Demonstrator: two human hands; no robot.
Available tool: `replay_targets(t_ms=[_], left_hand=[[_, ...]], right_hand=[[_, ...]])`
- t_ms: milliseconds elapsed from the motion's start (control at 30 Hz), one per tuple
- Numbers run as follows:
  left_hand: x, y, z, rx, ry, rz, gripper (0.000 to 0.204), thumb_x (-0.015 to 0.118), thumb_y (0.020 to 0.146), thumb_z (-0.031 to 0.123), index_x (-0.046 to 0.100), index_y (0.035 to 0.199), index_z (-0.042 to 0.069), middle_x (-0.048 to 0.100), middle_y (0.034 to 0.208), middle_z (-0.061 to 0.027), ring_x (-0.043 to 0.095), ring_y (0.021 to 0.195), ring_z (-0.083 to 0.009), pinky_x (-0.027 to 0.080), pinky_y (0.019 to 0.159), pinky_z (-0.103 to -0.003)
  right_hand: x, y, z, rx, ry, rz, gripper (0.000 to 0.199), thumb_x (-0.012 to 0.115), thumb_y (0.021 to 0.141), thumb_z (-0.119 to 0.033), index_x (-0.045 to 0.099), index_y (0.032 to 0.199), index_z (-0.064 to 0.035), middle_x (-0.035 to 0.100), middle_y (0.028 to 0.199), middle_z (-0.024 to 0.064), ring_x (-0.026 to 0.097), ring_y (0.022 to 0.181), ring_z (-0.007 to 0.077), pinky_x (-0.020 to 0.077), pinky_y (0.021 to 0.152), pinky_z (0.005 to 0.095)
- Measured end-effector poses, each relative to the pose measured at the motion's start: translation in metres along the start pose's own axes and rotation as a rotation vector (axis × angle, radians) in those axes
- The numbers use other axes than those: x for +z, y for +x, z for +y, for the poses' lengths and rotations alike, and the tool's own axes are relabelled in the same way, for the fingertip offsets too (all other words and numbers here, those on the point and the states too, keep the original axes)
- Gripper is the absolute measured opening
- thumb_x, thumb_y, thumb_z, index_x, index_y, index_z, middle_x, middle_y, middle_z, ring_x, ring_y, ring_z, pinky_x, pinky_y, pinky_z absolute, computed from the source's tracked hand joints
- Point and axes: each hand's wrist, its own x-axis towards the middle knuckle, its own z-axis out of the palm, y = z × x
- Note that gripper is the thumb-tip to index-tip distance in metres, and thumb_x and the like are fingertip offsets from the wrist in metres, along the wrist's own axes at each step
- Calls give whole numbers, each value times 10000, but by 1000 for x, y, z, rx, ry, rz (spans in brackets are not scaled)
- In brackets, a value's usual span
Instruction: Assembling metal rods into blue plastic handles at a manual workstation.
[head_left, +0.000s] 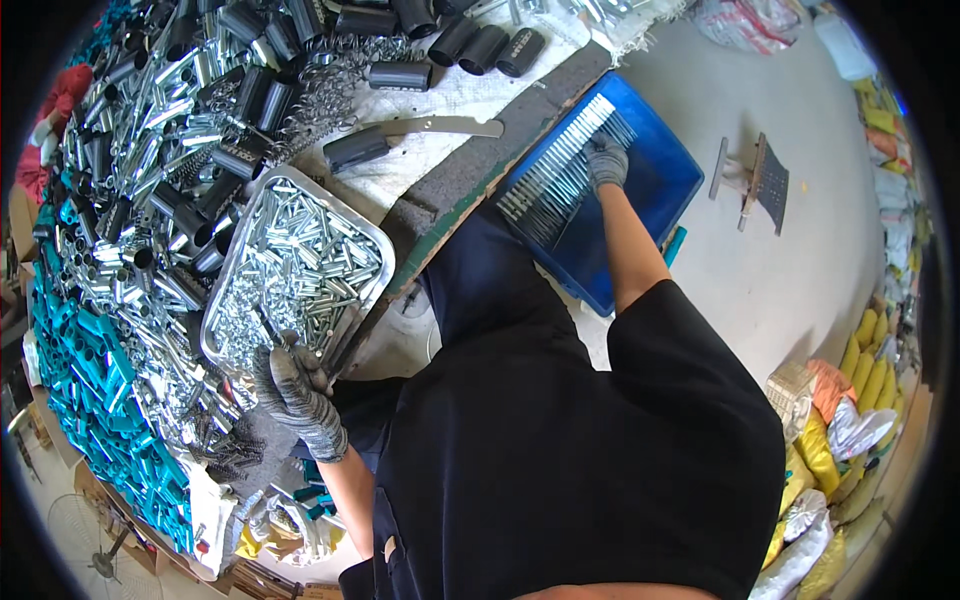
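Observation:
My left hand [295, 388], in a grey knit glove, curls over the near corner of a shallow metal tray [372, 232] filled with several small silver tubes and screws [300, 265]. My right hand [605, 160], gloved too, reaches into a blue plastic bin [665, 180] and closes on the end of a neat row of thin silver metal rods [560, 170]. The tray lies on a workbench [455, 180] covered with white cloth. The bin stands lower, beside the bench edge.
Heaps of silver tubes [130, 150], black handle grips [480, 45], springs and teal sleeves [85, 370] crowd the bench. A curved blade with a black handle [400, 135] lies beyond the tray. A small stand [755, 180] sits on the concrete floor; yellow bags [860, 370] line the right.

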Motion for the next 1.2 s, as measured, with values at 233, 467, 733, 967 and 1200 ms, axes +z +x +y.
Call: replay_targets(t_ms=[233, 467, 733, 967, 1200], left_hand=[[2, 0, 2, -33, -5, 20, 303, 574, 914, 298, 641, 966, 7, 550, 615, -24, 421, 435, -54, 267, 373, -179], [1, 2, 1, -30, 33, -2, 306, 564, 931, 299, 645, 956, 5, 532, 586, 3, 377, 403, -38, 251, 375, -181], [-13, -6, 33, -120, -145, -28, 386, 597, 895, 421, 626, 977, 45, 538, 597, 5, 373, 381, -36, 237, 346, -168], [1, -16, 62, -69, 110, -257, 405, 735, 832, 335, 611, 1006, -8, 641, 741, -49, 562, 520, -104, 432, 457, -231], [-12, -18, 44, -7, 24, -251, 240, 718, 852, 144, 649, 1029, -1, 675, 851, -44, 591, 763, -97, 485, 683, -256]], right_hand=[[14, 10, -8, -80, -305, 24, 270, 747, 747, -152, 675, 992, -67, 697, 908, 128, 660, 856, 261, 514, 797, 362], [10, 11, -29, -57, -606, -85, 259, 684, 802, -252, 664, 1006, -92, 677, 976, 138, 653, 924, 305, 520, 776, 421], [-28, -31, -40, 82, 693, -170, 291, 614, 921, -294, 634, 1016, -19, 629, 812, 68, 566, 685, 154, 459, 616, 301], [-91, -219, -288, 204, 1266, -930, 388, 655, 900, -335, 551, 1092, -15, 568, 868, 37, 526, 714, 106, 428, 584, 222], [-50, -300, -384, 70, 873, -1292, 498, 664, 882, -409, 577, 1085, 37, 634, 864, 59, 645, 716, 109, 538, 641, 228]])
